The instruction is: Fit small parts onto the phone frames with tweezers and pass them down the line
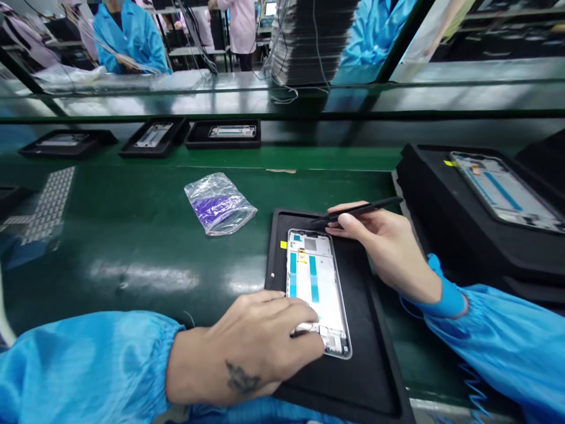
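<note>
An open phone frame (315, 282), white inside with blue strips, lies in a black tray (371, 365) in front of me. My left hand (256, 347) rests on the tray's left side, its fingers curled and pressing on the frame's lower end. My right hand (388, 247) hovers just right of the frame's top and pinches black tweezers (357, 210), whose tip points left above the frame's upper edge.
A clear plastic bag (218, 203) with purple contents lies on the green belt (132, 235). More black trays with frames sit at the back (223, 133) and stacked at the right (485, 200). People in blue coats (132, 35) work beyond the shelf.
</note>
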The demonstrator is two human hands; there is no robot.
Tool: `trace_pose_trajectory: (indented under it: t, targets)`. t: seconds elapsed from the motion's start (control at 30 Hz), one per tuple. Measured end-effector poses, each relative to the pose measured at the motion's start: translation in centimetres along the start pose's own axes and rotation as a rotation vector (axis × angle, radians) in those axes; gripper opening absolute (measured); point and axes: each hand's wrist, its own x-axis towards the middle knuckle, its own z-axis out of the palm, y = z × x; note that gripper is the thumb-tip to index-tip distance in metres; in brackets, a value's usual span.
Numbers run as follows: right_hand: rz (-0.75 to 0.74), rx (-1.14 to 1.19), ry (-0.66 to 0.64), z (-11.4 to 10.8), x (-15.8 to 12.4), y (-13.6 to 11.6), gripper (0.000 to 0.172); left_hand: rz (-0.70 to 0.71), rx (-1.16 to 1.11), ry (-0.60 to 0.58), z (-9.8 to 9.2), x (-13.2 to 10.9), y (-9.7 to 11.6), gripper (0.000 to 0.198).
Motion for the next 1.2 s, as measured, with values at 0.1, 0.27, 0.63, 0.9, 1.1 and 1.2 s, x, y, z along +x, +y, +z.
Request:
trace_pose_trajectory:
  t: [0.1,0.27,0.63,0.9,1.1,1.2]
  targets:
    - [0.038,0.113,0.053,-0.2,0.1,-0.3,0.028,-0.028,0.041,0.015,0.0,0.3,0.1,0.010]
    - [0.001,0.155,0.134,-1.1,-0.5,-1.1,0.023,0.122,0.063,0.019,-0.6,0.7,0.5,0.023]
    - [-0.161,0.134,0.297,-4.0,-2.6,-3.3,0.018,0.176,0.412,-0.137,-0.4,4.3,-4.2,0.006]
    - [-0.095,0.002,0.284,-5.8,-3.8,-1.9,0.028,-0.108,0.570,-0.330,-3.2,15.8,-17.7,0.022]
    - [-0.010,0.007,0.245,-5.7,-3.8,-2.7,0.034,-0.164,0.553,-0.310,-3.3,21.1,-24.4,0.029]
    - [0.024,-0.035,0.219,-5.9,-3.6,-2.1,0.037,-0.232,0.503,-0.260,-4.0,21.1,-26.7,0.033]
